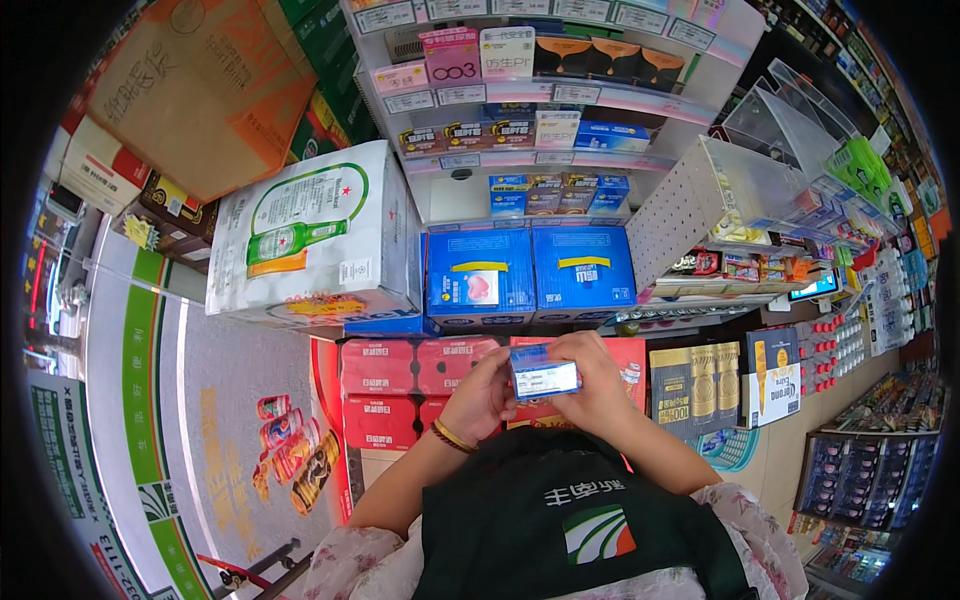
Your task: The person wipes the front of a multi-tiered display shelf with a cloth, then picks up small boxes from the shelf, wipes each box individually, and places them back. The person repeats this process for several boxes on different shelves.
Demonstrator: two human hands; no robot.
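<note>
Both of my hands hold a small blue-and-white box (545, 375) in front of my apron, its white printed panel facing up. My left hand (480, 394) grips its left side, fingers curled around the edge. From the right, my right hand (596, 382) closes over the top and right edge. Below the box lie red shrink-wrapped drink packs (380, 367), partly hidden by my hands. Just beyond them stand two blue cartons with yellow handles, the left carton (480, 262) with a small pink-and-white box (474, 288) against it and the right carton (583, 266) beside it.
A white display rack (517, 165) with rows of small boxes rises ahead. To its left stands a Heineken beer carton (315, 232) beneath a large cardboard box (202, 97). At right are a perforated acrylic stand (667, 202), a Corona carton (772, 379) and a teal basket (731, 448). A glass door (217, 420) is on the left.
</note>
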